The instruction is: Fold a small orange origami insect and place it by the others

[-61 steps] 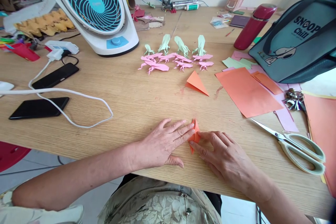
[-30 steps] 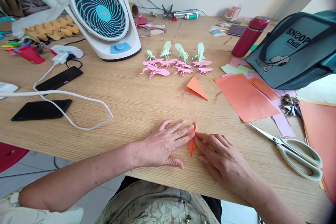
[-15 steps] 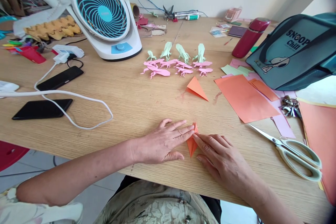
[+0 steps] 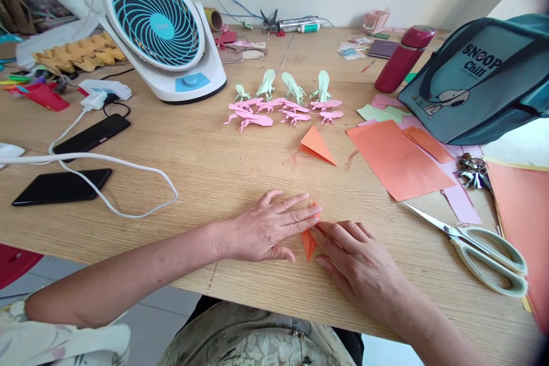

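Observation:
A small folded orange paper piece [image 4: 308, 243] lies on the wooden table [image 4: 223, 160] near its front edge. My left hand [image 4: 268, 229] lies flat beside it, fingers stretched out with their tips on the paper's upper end. My right hand [image 4: 358, 266] comes in from the right, fingers extended and pressing the paper's right edge; most of the piece is hidden under both hands. Further back lies a folded orange triangle [image 4: 316, 146], and behind it stand rows of pink origami figures [image 4: 257, 117] and light green origami figures [image 4: 294, 86].
Orange sheets [image 4: 397, 160] and scissors [image 4: 484, 251] lie to the right, a teal bag [image 4: 480, 80] and red bottle [image 4: 401, 60] behind them. A desk fan [image 4: 163, 28] stands back left. Two black phones [image 4: 62, 186] and a white cable [image 4: 107, 160] lie left.
My right fingers have slid along the orange piece towards its upper tip, covering more of it. The left hand has stayed flat in place. The view has shifted slightly.

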### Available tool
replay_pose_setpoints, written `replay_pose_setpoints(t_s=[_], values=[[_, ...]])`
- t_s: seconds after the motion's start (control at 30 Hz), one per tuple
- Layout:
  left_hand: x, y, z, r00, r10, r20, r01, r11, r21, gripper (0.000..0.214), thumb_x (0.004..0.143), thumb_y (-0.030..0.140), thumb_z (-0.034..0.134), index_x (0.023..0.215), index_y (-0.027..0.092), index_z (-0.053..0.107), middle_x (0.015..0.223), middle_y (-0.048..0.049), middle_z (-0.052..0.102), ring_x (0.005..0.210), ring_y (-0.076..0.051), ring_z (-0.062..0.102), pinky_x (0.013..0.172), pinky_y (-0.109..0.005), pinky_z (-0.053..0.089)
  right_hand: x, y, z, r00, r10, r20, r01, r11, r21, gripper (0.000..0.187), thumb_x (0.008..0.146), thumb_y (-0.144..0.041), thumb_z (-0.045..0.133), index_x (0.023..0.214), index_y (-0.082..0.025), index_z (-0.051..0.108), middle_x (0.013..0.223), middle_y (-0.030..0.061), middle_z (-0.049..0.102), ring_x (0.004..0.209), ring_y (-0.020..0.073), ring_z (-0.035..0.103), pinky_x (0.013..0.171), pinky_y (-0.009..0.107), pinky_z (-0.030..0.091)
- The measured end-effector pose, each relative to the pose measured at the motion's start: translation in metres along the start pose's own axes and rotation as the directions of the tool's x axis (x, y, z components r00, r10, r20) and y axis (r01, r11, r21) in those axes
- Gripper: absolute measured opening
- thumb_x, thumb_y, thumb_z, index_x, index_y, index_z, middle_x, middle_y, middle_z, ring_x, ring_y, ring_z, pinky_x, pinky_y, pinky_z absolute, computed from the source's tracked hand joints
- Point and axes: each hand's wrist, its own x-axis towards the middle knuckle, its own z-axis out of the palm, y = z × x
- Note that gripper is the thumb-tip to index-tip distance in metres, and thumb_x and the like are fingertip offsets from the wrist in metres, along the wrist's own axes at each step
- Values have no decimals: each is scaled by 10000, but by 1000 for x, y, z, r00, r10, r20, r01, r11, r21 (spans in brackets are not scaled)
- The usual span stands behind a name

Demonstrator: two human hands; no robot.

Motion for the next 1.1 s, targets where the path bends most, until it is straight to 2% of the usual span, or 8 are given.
replay_pose_setpoints(t_s=[0.17, 0.4, 0.53, 0.73, 0.87, 0.97, 1.03, 1.1], values=[[10, -2, -2, 999, 36, 19, -35, 999, -42, 759, 979, 584, 367, 1574, 206, 83, 1589, -125, 300, 1516, -269, 155, 1204, -570, 55, 1, 1, 0, 1000, -15, -17, 15, 1000, 13, 403, 983, -232, 479, 1369, -131, 537, 1214, 146, 644, 967, 271, 555, 861, 444, 473], [8, 2, -1, 999, -42, 15, 43, 992, -115, 789, 959, 613, 389, 1574, 235, 68, 1596, -115, 286, 1513, -283, 163, 1206, -578, 74, 0, 1, 0, 1000, -3, -20, 3, 1000, -2, 395, 974, -240, 503, 1354, -148, 557, 1229, 135, 638, 988, 262, 559, 866, 427, 474], [9, 3, 3, 998, -66, 20, 67, 996, -63, 818, 942, 646, 384, 1573, 219, 87, 1614, -110, 232, 1518, -289, 134, 1207, -576, 68, -1, 1, 1, 1000, -17, -12, 17, 999, -42, 386, 982, -240, 490, 1347, -137, 559, 1232, 140, 633, 1001, 272, 552, 865, 433, 468], [11, 10, 2, 988, -121, 94, 121, 993, 6, 829, 934, 658, 395, 1567, 186, 141, 1624, -119, 197, 1519, -306, 114, 1197, -589, 61, -2, -2, 4, 999, -45, -13, 43, 991, -129, 322, 970, -208, 493, 1263, -155, 614, 1231, 136, 634, 1017, 280, 557, 839, 428, 473], [10, 13, 3, 989, -148, 26, 148, 989, 3, 791, 955, 621, 393, 1565, 180, 148, 1625, -135, 197, 1516, -313, 115, 1190, -574, 112, -3, -5, 2, 999, 3, -47, -8, 995, -102, 355, 973, -215, 490, 1315, -161, 568, 1247, 138, 612, 1016, 267, 555, 863, 429, 477], [12, 17, 3, 958, -251, -136, 248, 968, -39, 574, 1004, 450, 414, 1500, 171, 337, 1570, -134, 344, 1466, -286, 266, 1166, -490, 242, -2, -12, 3, 997, 57, -57, -60, 996, -61, 345, 984, -222, 474, 1311, -158, 565, 1194, 137, 612, 1000, 262, 552, 866, 429, 481], [15, 21, 2, 916, -336, -218, 324, 942, -92, 367, 1012, 311, 411, 1322, 173, 551, 1410, -114, 528, 1321, -247, 452, 1097, -412, 350, -1, -18, 7, 992, 103, -71, -107, 993, -55, 334, 983, -222, 469, 1290, -146, 574, 1172, 149, 603, 1001, 272, 549, 858, 440, 488], [21, 26, 0, 874, -418, -246, 392, 908, -148, 261, 995, 257, 433, 1103, 171, 654, 1180, -94, 624, 1140, -226, 550, 1012, -377, 417, 1, -25, 14, 981, 153, -119, -161, 984, -69, 351, 973, -225, 476, 1294, -116, 565, 1160, 169, 594, 994, 291, 542, 849, 463, 495]])
